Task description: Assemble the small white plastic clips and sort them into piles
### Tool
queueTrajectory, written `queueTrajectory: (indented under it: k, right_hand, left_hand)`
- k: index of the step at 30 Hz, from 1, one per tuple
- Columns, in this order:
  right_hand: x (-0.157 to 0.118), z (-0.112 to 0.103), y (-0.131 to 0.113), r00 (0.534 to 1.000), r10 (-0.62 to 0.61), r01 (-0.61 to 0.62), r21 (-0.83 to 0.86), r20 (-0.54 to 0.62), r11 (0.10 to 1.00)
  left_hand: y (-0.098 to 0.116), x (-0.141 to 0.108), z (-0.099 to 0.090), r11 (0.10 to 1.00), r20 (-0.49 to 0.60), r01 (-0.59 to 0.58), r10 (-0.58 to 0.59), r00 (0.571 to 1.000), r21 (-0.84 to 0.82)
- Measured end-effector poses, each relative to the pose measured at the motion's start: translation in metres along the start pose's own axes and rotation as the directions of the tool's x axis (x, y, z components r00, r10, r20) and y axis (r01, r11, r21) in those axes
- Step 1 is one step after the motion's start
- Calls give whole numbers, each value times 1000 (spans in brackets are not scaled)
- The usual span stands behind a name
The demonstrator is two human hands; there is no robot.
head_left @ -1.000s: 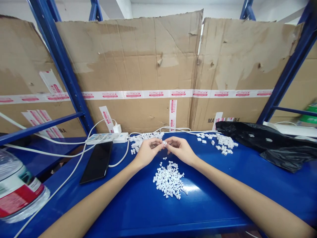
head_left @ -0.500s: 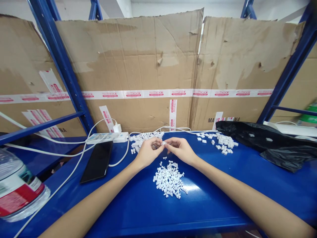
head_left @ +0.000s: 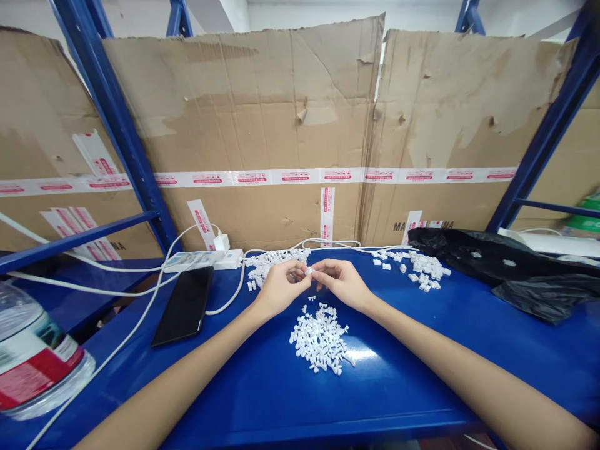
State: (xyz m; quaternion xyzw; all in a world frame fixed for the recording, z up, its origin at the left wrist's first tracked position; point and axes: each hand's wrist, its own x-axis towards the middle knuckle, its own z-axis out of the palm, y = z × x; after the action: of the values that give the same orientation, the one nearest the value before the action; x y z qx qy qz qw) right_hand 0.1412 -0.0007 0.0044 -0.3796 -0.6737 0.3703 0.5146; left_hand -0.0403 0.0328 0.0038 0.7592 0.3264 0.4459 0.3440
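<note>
Left hand and right hand pinch 1 white plastic part; a slip could drop it onto the near pile.

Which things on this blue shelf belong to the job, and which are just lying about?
Job: left hand, right hand, small white plastic piece between them, front heap, left heap, right heap of like pieces.
Lying about: black smartphone, white power strip, black plastic bag, water bottle.
</note>
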Motion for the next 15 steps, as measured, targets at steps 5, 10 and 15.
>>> queueTrajectory:
  k: [5, 10, 15]
  right_hand:
    - [0, -1, 1, 1000, 6, -6, 6, 4, 1000]
    - [0, 0, 4, 1000, 6, -6, 0, 10, 1000]
    - [2, -8, 9, 994, -113, 102, -336, -13, 936]
  left_hand:
    - [1, -1, 0, 999, 16, -17, 16, 1000, 48]
    - [4, -1, -1, 996, 5, -29, 29, 1000, 89]
    - [1, 1, -7, 954, -26, -62, 73, 997, 293]
